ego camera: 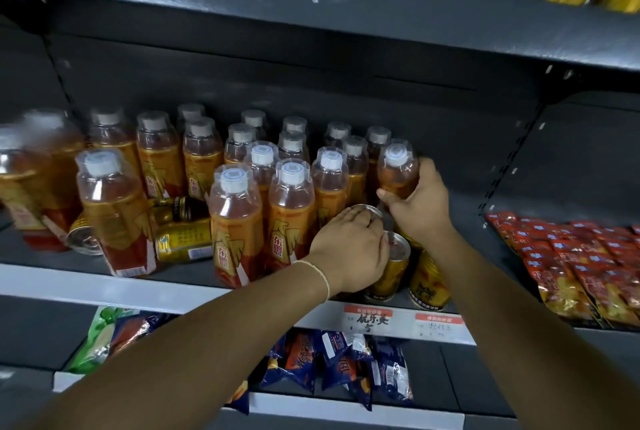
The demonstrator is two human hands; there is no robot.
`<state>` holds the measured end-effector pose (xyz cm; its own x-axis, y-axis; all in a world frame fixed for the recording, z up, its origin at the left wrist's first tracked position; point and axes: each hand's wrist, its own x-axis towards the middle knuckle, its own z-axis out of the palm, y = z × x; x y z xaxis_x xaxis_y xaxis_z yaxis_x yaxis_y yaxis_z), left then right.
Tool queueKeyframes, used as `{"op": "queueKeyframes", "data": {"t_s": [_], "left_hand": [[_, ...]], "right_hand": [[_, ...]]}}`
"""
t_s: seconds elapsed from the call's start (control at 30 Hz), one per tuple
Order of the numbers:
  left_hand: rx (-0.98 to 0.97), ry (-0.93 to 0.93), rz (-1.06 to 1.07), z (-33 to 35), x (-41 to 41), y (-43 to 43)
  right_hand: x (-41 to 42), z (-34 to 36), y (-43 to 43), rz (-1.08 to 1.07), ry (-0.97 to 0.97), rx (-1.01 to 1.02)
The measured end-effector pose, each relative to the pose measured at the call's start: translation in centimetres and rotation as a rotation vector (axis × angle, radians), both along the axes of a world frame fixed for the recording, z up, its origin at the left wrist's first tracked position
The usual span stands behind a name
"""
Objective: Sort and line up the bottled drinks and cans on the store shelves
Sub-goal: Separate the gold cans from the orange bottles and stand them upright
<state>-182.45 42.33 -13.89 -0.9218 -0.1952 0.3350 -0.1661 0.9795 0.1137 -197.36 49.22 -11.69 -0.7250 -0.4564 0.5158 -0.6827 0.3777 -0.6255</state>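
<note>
Tidying the right end of the drinks row.
At left, gold cans lie tipped among the orange bottles on the middle shelf, unsorted as yet. The left hand drapes over the upright cans at the front edge, seemingly steadying them; whether it truly grasps one I cannot tell. The right hand wraps round an end bottle, likely squaring it with its row.

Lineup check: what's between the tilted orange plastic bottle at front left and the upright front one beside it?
Head view: a gold metal can and a small brown glass bottle, both lying on their sides.
</note>
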Motion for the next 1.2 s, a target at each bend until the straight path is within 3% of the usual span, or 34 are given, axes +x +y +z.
{"op": "queueKeyframes", "data": {"t_s": [0.23,0.37,0.47,0.63,0.83,1.03,1.2], "left_hand": [[0.003,-0.218,-0.031,3.4,0.5,-0.2],[0.058,-0.112,-0.11,5.8,2.8,-0.3],[0.078,-0.088,-0.173,6.9,5.8,-0.7],[0.005,-0.145,-0.227,8.2,12.6,-2.4],[-0.008,-0.129,-0.26,9.4,22.5,-6.6],[0.03,-0.256,-0.05,9.6,32.0,-13.1],[0.08,-0.233,0.152,8.7,40.5,-18.7]], "right_hand": [[2.8,3.8,1.1,-0.102,0.244,0.153],[6.2,6.1,2.7,-0.151,0.461,0.183],[9.3,8.0,3.7,-0.191,0.497,0.23],[14.9,11.3,3.3,-0.13,0.33,0.414],[23.5,11.9,-0.6,0.021,-0.029,0.35],[31.8,10.5,-7.9,0.168,-0.131,0.329],[38.4,9.0,-14.4,0.314,-0.158,0.328]]}}
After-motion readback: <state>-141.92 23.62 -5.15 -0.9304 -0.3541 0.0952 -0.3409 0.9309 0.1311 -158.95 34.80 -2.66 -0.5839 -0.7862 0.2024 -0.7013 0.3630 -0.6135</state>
